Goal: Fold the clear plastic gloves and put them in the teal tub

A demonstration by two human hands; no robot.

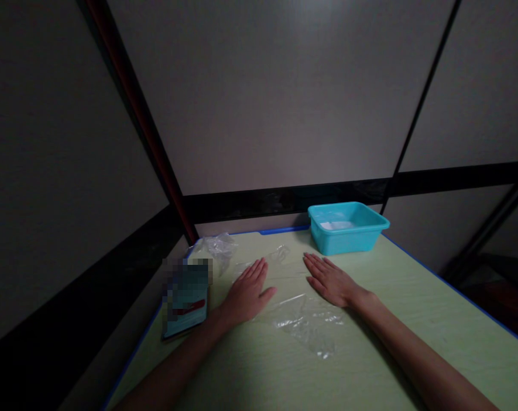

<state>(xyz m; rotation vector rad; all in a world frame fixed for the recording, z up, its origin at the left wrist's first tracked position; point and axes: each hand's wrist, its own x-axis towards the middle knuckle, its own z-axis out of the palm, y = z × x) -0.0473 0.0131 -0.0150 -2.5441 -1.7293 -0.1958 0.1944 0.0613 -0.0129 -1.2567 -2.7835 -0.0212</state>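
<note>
A clear plastic bag (pixel 308 322) lies spread on the pale green tabletop (pixel 259 377), its creases catching the light. On its left side my left hand (pixel 247 294) rests flat, palm down, fingers stretched forward and thumb out to the right. My right hand (pixel 330 281) lies flat along the bag's right side, fingers pointing forward and to the left. Both hands are open and grip nothing. Thin plastic also shows beyond the fingertips. How much of it runs under the palms is hidden.
Another crumpled clear plastic piece (pixel 220 245) lies at the back left. A flat, partly blurred tablet-like object (pixel 188 302) is beside my left forearm. A turquoise plastic basin (pixel 348 237) with something white inside stands at the back right. Panelled walls (pixel 280 103) rise behind the table.
</note>
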